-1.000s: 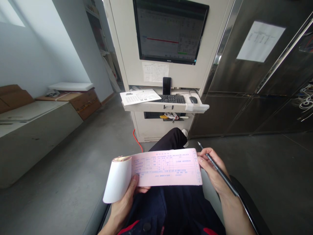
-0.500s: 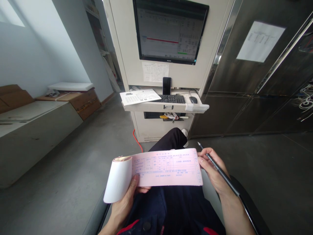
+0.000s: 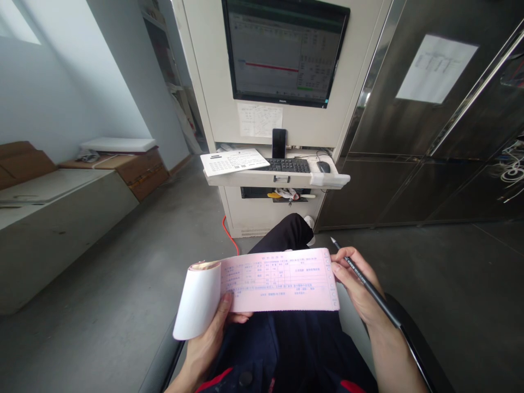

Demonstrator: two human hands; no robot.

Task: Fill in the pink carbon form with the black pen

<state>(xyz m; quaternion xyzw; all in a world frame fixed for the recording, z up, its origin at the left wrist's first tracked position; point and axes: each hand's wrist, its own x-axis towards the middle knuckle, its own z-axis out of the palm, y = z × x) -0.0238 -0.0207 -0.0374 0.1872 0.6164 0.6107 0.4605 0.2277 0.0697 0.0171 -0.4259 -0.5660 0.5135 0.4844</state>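
I sit with a pink printed form pad (image 3: 282,281) held over my lap. My left hand (image 3: 213,333) grips its left end from below, thumb on the page, where white pages (image 3: 196,300) are folded back in a curl. My right hand (image 3: 356,284) steadies the pad's right edge with its fingers and holds a black pen (image 3: 368,286), tip pointing up and left. My dark-trousered leg (image 3: 286,234) stretches toward the cabinet.
Ahead stands a beige cabinet with a monitor (image 3: 284,52), a pull-out shelf (image 3: 278,177) bearing a keyboard (image 3: 286,165), a mouse (image 3: 323,167), a phone (image 3: 279,143) and a paper sheet (image 3: 233,161). Steel panels (image 3: 429,125) are at right. A low white bench (image 3: 57,218) and cardboard boxes (image 3: 139,169) are at left.
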